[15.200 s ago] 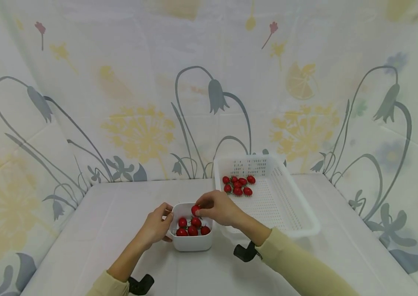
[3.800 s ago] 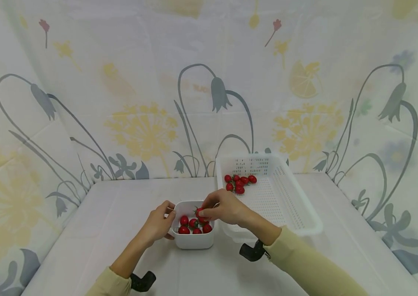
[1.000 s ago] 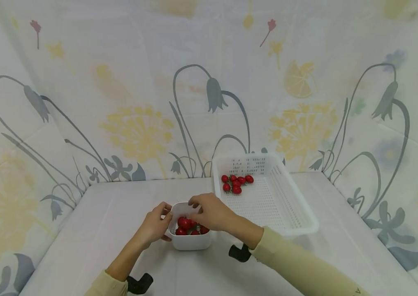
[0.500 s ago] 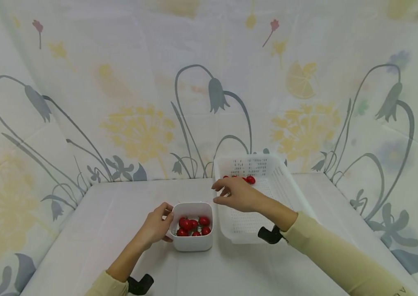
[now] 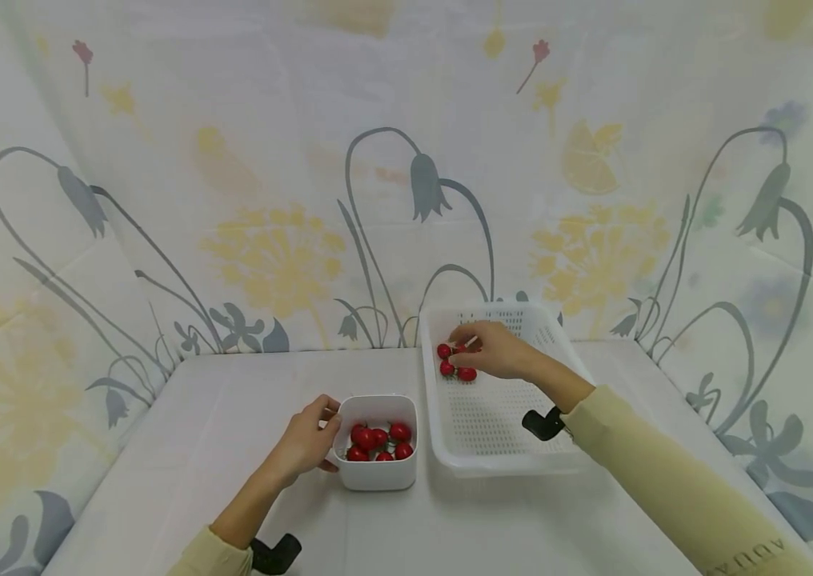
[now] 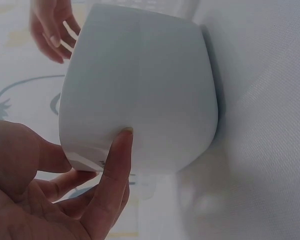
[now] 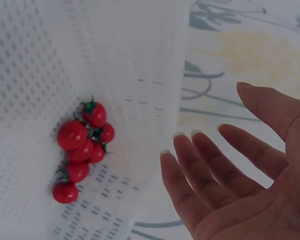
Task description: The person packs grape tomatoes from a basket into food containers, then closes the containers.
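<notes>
Step in hand, as I read it: picking a tom from the white basket (image 5: 489, 424); R hand (image 5: 489, 350) hangs over the basket's 10–11 o'clock corner, palm in, thumb & fingers wide apart w/ nothing held; R wrist view shows no fingertip on a tom; next move prob. calls for lowering a bit & narrowing thumb & forefinger on 1 tom, gently, since the cluster is tight & nbrs could roll; L hand (image 5: 308, 436) is at 9 o'clock of the small white box (image 5: 378, 478), fingers bent round its side, fingertip on outer wall, seemingly to steady it. Containers: basket sits at approx 1–2 o'clock from the box, slotted walls & floor; its cherry toms (image 7: 72, 135), 7 by my count in R wrist view, bunch touching near the 10–11 o'clock corner, some w/ green tops (image 7: 89, 107); rest of basket floor bare; box is upright on the white table (image 5: 190, 432), 6 o'clock wall nearest the person, w/ at least 6 boxed toms (image 5: 379, 438) lying low, well under the rim, seemingly 1 layer; some partly hidden, so exact no. can't be told; room above them for more, I'd judge.
</notes>
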A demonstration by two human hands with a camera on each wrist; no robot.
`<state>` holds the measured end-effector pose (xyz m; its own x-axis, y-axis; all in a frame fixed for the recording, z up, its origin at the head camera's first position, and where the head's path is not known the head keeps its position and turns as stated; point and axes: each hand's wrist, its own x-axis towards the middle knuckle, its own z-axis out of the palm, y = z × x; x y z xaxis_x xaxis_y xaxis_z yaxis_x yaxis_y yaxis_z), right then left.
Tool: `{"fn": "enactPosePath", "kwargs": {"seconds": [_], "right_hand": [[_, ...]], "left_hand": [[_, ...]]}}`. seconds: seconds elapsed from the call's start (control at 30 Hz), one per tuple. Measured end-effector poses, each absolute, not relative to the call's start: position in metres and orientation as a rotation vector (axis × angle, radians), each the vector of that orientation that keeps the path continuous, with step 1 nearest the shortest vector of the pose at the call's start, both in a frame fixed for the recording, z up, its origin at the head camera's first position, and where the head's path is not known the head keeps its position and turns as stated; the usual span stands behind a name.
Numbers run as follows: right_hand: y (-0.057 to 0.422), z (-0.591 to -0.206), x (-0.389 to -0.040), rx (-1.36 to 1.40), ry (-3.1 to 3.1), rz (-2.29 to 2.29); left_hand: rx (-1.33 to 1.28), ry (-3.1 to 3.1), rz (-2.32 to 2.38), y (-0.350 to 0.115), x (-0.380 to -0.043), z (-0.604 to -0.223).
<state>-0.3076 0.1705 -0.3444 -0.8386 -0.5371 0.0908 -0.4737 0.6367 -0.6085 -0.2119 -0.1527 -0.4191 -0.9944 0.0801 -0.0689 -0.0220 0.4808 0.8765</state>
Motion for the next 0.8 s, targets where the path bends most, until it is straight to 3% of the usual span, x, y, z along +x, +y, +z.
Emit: {"fn": "enactPosePath", "kwargs": {"seconds": [0.8], "right_hand": [[0.200, -0.389, -0.358, -0.653, 2.764, -1.019]], "left_hand": [[0.058, 2.620, 1.545, -0.152, -0.213, -0.420]]}}
